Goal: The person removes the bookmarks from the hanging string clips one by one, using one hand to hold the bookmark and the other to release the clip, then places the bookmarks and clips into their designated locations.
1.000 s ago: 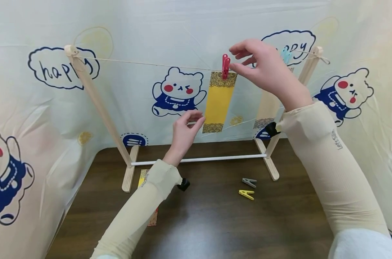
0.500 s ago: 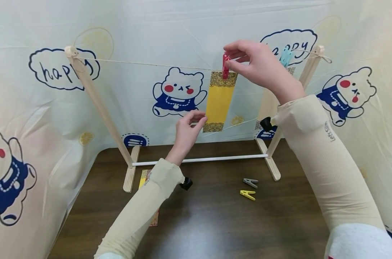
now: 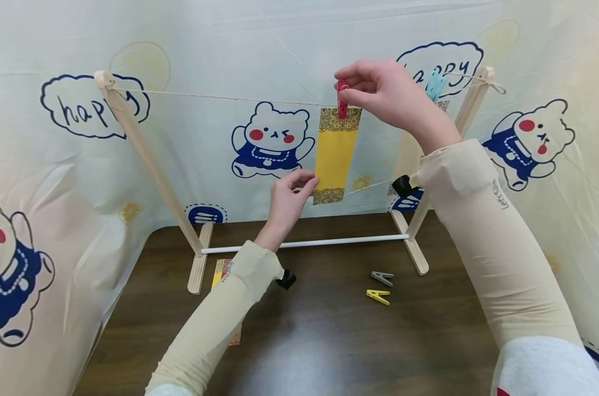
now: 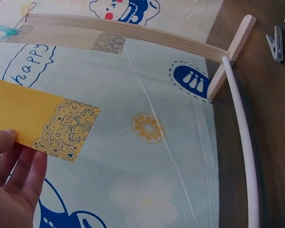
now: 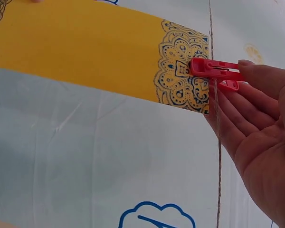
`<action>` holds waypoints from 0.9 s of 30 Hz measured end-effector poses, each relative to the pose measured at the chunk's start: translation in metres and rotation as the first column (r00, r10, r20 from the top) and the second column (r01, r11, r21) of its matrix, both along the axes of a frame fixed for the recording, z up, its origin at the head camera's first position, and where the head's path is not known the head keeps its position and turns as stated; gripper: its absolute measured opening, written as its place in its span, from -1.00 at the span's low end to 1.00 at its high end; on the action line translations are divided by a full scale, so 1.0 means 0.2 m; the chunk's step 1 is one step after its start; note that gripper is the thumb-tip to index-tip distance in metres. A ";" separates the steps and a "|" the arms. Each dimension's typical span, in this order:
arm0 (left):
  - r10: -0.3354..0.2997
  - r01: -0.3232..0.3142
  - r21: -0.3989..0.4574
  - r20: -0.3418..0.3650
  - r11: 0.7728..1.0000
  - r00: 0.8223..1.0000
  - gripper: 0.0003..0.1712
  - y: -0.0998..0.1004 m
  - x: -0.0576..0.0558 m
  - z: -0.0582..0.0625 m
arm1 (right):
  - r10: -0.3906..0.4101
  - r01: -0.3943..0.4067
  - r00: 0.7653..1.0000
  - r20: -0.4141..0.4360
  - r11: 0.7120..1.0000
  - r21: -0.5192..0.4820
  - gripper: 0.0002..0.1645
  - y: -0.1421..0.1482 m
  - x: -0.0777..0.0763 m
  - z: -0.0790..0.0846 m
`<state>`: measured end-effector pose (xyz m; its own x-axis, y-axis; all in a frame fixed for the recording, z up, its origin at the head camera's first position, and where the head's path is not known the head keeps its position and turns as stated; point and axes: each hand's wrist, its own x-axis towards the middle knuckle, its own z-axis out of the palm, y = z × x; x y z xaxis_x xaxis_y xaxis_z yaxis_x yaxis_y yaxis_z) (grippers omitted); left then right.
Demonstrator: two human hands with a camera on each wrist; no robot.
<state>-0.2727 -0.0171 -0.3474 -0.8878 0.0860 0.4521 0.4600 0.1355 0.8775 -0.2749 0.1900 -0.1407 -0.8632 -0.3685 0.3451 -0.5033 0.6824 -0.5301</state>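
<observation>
A yellow paper strip (image 3: 335,157) with patterned ends hangs from a thin string (image 3: 200,97). The red clothespin (image 5: 213,69) clamps its top edge at the string. My right hand (image 3: 395,104) pinches the clothespin's handles, thumb on the near one, fingers behind. Lower down, my left hand (image 3: 288,203) pinches the strip's left edge near the bottom; in the left wrist view the thumb lies in front and the other fingers (image 4: 26,173) are partly behind the paper.
Wooden posts (image 3: 148,162) and a white rod (image 3: 349,241) form the stand. A teal clothespin (image 3: 435,85) holds a beige strip (image 3: 409,157) at right. Grey (image 3: 382,278) and yellow (image 3: 378,297) clothespins lie on the table (image 3: 329,341). More patterned strips (image 3: 221,269) lie partly under the left forearm.
My right hand has moved left onto the red clothespin and now pinches it. My left hand has moved slightly right, from beside the yellow strip to gripping its edge.
</observation>
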 end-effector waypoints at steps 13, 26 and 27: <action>-0.023 0.023 0.043 0.009 0.999 1.000 -0.78 0.01 0.01 0.03 | 0.053 -0.060 0.997 -0.048 0.982 -0.176 -0.62 0.00 -0.02 -0.02; -0.019 0.017 0.072 0.019 0.997 1.000 -0.78 0.02 0.01 0.03 | 0.068 -0.122 0.978 -0.196 0.953 -0.279 -0.83 -0.01 -0.01 -0.04; -0.020 0.019 0.071 0.023 0.997 1.000 -0.78 0.02 0.01 0.03 | 0.064 -0.121 0.977 -0.201 0.950 -0.288 -0.84 -0.01 -0.01 -0.04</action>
